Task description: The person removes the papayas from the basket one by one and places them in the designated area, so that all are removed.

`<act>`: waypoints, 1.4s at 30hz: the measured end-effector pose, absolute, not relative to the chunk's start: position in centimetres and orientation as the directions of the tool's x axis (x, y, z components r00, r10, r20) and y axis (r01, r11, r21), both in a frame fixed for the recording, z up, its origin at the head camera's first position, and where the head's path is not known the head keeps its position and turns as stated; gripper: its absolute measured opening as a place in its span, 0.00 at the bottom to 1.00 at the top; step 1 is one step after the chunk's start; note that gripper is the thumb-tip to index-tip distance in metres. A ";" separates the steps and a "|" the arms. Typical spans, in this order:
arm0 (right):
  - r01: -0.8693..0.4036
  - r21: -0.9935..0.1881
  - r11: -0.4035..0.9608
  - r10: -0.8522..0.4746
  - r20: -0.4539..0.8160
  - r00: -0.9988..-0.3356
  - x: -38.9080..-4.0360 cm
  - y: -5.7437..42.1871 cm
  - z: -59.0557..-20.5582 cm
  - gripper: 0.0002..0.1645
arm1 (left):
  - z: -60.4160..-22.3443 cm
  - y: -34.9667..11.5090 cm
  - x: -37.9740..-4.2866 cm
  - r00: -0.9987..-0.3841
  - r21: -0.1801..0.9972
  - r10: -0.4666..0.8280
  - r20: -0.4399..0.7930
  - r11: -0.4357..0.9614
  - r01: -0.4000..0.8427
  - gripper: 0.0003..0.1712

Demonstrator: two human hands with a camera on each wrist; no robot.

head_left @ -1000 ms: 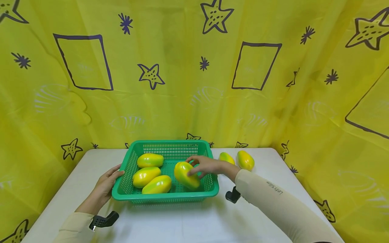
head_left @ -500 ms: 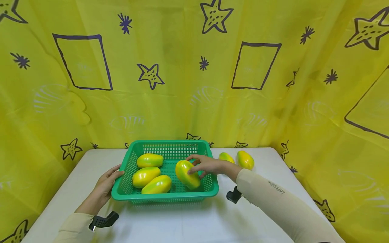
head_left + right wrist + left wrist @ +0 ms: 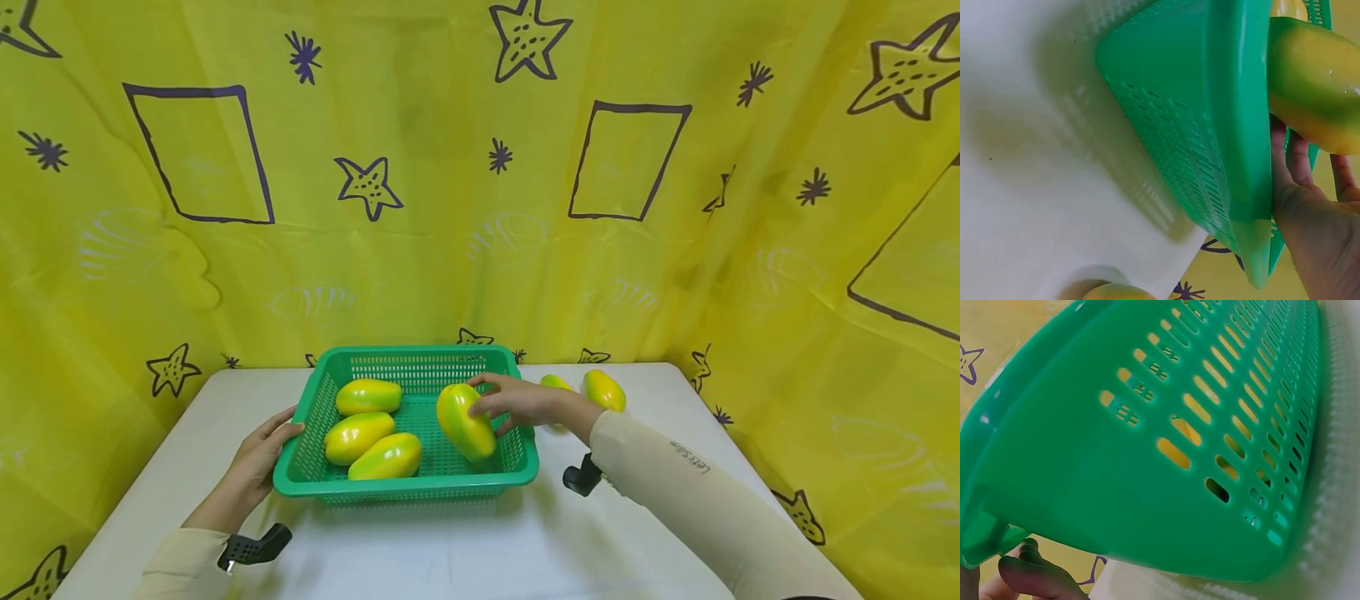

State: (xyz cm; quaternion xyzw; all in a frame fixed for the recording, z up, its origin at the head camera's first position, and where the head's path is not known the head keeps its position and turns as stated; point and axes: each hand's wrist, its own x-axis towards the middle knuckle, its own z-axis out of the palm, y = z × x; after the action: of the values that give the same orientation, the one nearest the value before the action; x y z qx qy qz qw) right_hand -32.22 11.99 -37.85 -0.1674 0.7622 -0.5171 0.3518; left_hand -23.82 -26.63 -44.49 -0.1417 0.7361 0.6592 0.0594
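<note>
A green slotted plastic basket (image 3: pixel 405 483) stands on the white table. My left hand (image 3: pixel 258 454) holds its left rim; in the left wrist view, my fingers (image 3: pixel 1041 575) lie at the rim's handle. My right hand (image 3: pixel 517 400) grips a yellow-green papaya (image 3: pixel 463 423) inside the right half of the basket, tilted and with its lower end near the basket floor. Whether that end touches the floor I cannot tell. Three more papayas lie in the left half: one at the back (image 3: pixel 369 397), one in the middle (image 3: pixel 360 438) and one in front (image 3: pixel 386 457).
Two papayas lie on the table behind my right forearm, one partly hidden (image 3: pixel 556 382) and one farther right (image 3: pixel 604 390). A yellow patterned curtain (image 3: pixel 450 250) encloses the back and sides. The white table (image 3: pixel 390 550) extends in front of the basket.
My right hand has lifted the papaya slightly and shifted a little right, turning the fruit more upright. The left hand keeps its hold on the basket rim.
</note>
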 end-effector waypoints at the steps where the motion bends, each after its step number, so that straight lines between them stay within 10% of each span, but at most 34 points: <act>1: 0.117 -0.909 0.401 -0.621 -0.363 -0.694 -32.3 12.1 -37.8 0.37 | -44.5 -26.6 -23.8 -0.953 0.954 -0.129 -0.273 0.089 -0.285 0.40; 42: 0.177 -0.905 0.387 -0.523 -0.374 -0.766 -33.7 18.4 -34.8 0.39 | -43.9 -27.3 -24.0 -0.950 0.948 -0.124 -0.287 0.109 -0.301 0.42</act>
State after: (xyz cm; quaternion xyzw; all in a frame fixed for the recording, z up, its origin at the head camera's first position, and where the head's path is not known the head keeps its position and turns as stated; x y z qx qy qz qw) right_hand -33.70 18.44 -34.76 -0.1127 0.7674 -0.5422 0.3231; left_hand -23.98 -27.27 -43.93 -0.1433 0.7415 0.6520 0.0676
